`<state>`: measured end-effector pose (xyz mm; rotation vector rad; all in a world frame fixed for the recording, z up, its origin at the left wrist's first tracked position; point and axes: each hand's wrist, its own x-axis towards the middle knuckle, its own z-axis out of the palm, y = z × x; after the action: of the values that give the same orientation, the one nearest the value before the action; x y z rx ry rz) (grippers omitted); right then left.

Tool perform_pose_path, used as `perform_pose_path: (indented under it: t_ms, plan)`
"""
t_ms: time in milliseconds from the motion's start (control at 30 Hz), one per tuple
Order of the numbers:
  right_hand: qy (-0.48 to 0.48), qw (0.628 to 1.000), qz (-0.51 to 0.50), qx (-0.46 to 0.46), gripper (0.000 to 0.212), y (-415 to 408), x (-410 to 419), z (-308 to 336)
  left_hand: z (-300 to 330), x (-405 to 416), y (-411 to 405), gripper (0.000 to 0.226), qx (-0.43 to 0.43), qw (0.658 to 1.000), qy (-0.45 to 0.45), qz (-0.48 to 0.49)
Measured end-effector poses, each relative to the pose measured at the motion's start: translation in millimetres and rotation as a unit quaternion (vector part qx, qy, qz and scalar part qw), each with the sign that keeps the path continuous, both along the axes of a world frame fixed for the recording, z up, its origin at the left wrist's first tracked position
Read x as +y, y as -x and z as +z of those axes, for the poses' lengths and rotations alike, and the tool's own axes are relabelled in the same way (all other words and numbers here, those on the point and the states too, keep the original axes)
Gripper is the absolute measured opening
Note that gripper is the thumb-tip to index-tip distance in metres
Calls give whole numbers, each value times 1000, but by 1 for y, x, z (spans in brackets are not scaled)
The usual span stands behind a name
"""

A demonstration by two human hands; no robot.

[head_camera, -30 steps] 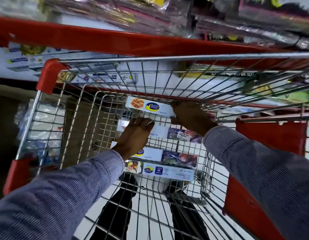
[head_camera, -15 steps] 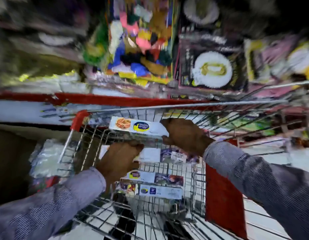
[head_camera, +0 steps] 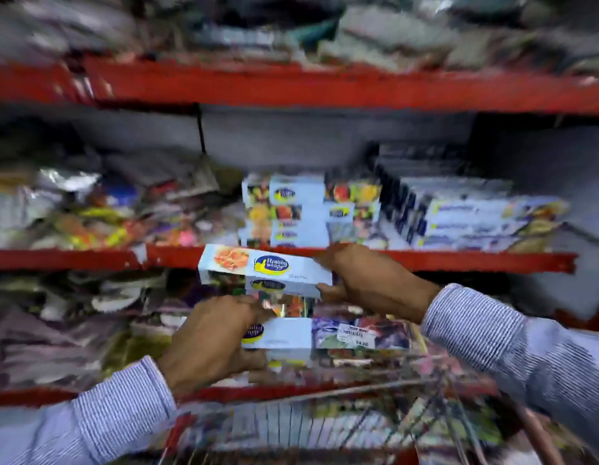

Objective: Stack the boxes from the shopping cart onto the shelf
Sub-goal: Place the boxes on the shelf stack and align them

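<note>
Right hand [head_camera: 365, 280] clamped on right end of upper box [head_camera: 257, 266], centre frame, level with red shelf [head_camera: 459, 260] edge. Left hand [head_camera: 210, 340] gripped left end of lower box [head_camera: 325, 333]. Stacked boxes [head_camera: 298, 209] on shelf behind. Cart [head_camera: 325, 427] blurred, bottom.

red shelf rails [head_camera: 291, 92] | grey back wall [head_camera: 325, 139] | dim light
</note>
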<state>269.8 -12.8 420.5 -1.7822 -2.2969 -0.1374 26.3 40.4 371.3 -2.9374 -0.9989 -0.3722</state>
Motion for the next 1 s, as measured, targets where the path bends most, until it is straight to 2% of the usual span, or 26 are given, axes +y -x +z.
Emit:
perform_pose_path:
  t_ms: [67,300,533,700,800,1000]
  plan:
    - [-8,1000,-12,-4,22,-8,9,21,24,8,-7,66,-26,999,-25,-2]
    - [-82,993,-63,-62,32,-36,52,58,66,48,-35,57,-49,997,-59,2]
    - [-65,990,-116,-55,38,-52,122,40,73,80,-56,64,-33,998,-53,13]
    - [-32,992,-117,-48,45,-59,163,20,67,105,-59,63,-16,998,-50,18]
    - [-11,991,-125,-46,45,-65,173,13,66,111,-61,64,-13,998,-51,19]
    - [-28,992,-120,-38,40,-72,176,10,64,123,-68,64,-19,998,-53,15]
